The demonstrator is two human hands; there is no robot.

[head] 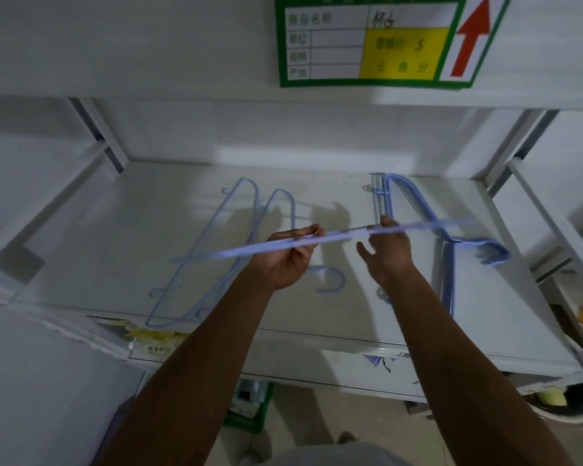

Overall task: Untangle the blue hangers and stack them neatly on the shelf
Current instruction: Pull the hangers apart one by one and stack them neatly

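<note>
A blurred blue hanger [337,237] hangs in the air above the white shelf [148,213], stretched from left to right. My left hand [288,255] pinches it near the middle. My right hand [387,250] is under and behind the hanger with the fingers spread and the fingertips touching it. Two or three blue hangers [216,250] lie overlapping on the left of the shelf, one hook [332,280] curling below my left hand. A neat stack of blue hangers [448,243] lies on the right, hooks pointing right.
A green and yellow label with a red arrow [377,38] hangs on the shelf above. Slotted metal uprights [98,132] stand at both back corners. Below the shelf edge sit a green crate [249,408] and a round bin [559,401].
</note>
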